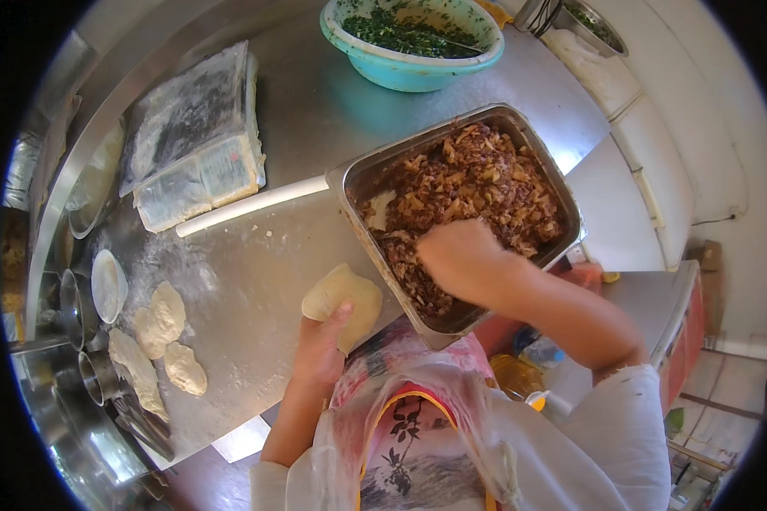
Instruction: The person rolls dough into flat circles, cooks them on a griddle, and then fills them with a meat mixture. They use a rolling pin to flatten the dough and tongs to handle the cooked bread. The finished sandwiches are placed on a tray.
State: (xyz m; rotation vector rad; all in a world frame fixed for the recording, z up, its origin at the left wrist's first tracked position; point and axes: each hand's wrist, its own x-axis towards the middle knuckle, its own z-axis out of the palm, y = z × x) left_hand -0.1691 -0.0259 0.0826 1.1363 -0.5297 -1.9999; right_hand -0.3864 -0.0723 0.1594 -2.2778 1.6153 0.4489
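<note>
On my left hand [321, 348] rests a round, flat dough wrapper [345, 297], with the thumb pressed on its face. The wrapper is held just above the steel table, left of a deep metal tray [369, 260]. Brown chopped filling [486, 172] fills much of that tray, heaped towards its far side. My right hand [463, 259] is down at the near part of the filling, knuckles up and slightly blurred. Its fingertips are hidden, so whether they grip anything does not show. A pale patch or object [381, 209] shows at the tray's left side.
Several dough lumps [160, 316] lie at the left by a small white bowl [109, 285]. A white rod [252, 205] lies beside a flour-dusted, plastic-wrapped box [192, 128]. At the far side stands a turquoise basin [415, 73] of chopped greens. Metal containers [80, 306] line the left edge.
</note>
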